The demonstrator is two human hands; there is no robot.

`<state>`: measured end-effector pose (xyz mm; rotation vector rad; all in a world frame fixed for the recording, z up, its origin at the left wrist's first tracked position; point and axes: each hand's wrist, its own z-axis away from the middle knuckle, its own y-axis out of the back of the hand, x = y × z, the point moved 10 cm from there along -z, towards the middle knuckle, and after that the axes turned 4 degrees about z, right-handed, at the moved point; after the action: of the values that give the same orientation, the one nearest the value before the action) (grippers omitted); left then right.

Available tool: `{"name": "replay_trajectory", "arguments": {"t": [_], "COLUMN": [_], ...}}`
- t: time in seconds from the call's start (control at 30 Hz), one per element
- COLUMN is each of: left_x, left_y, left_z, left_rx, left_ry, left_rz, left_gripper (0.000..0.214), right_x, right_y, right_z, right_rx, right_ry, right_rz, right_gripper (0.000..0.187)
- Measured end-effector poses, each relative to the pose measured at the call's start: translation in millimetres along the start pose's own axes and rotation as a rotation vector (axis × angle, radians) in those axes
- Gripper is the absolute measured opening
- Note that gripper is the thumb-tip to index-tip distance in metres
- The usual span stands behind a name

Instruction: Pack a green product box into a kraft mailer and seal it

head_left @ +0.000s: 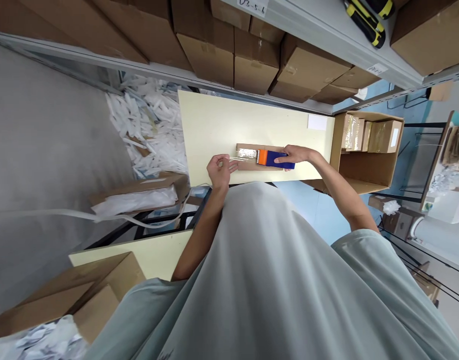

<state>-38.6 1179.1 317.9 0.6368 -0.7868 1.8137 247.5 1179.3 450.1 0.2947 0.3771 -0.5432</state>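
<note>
A small flat cardboard box (252, 164) lies on the pale yellow table (222, 120). My right hand (294, 155) is closed round a tape dispenser (274, 158) with a blue handle and orange head, resting on the box. A strip of clear tape (241, 155) runs from the dispenser leftward to my left hand (219, 171). The left hand's fingers are curled and pinch the tape's end at the box's left edge.
An open carton (368, 165) with wrapped boxes stands at the table's right end. Shelves of brown cartons (233, 50) run behind. A heap of white paper strips (147, 125) lies left of the table. More cartons (83, 295) sit at the lower left. A white label (317, 121) lies on the table.
</note>
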Motion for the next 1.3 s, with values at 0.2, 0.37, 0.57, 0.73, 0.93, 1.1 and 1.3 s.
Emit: {"name": "replay_trajectory", "arguments": {"t": [0.2, 0.37, 0.57, 0.73, 0.93, 1.1, 1.3], "left_x": [-12, -25, -25, 5, 1, 9, 9], "left_y": [5.7, -3.3, -10.3, -42.3, -105.6, -105.5, -101.9], "left_z": [-11, -22, -28, -8, 21, 15, 12], "left_rx": [0.059, 0.017, -0.022, -0.288, -0.585, -0.456, -0.422], "left_ry": [0.046, 0.055, 0.002, -0.303, -0.5, -0.487, -0.414], "left_rz": [-0.06, -0.165, -0.342, -0.552, -1.033, -1.098, -1.269], "left_gripper": [0.02, 0.021, 0.05, 0.103, 0.153, 0.131, 0.144], "right_x": [-15, -16, -13, -14, -26, -25, 70], "right_y": [-4, 2, 10, 9, 2, 8, 37], "right_z": [1, -5, -6, -6, -4, 6, 55], "right_rx": [0.005, 0.083, 0.136, 0.133, 0.073, 0.046, -0.098], "right_ry": [-0.004, -0.067, -0.13, -0.095, 0.015, 0.082, 0.052], "right_rz": [0.11, 0.25, 0.297, 0.374, 0.405, 0.451, 0.279], "right_gripper": [0.057, 0.056, 0.05, 0.052, 0.067, 0.077, 0.074]}}
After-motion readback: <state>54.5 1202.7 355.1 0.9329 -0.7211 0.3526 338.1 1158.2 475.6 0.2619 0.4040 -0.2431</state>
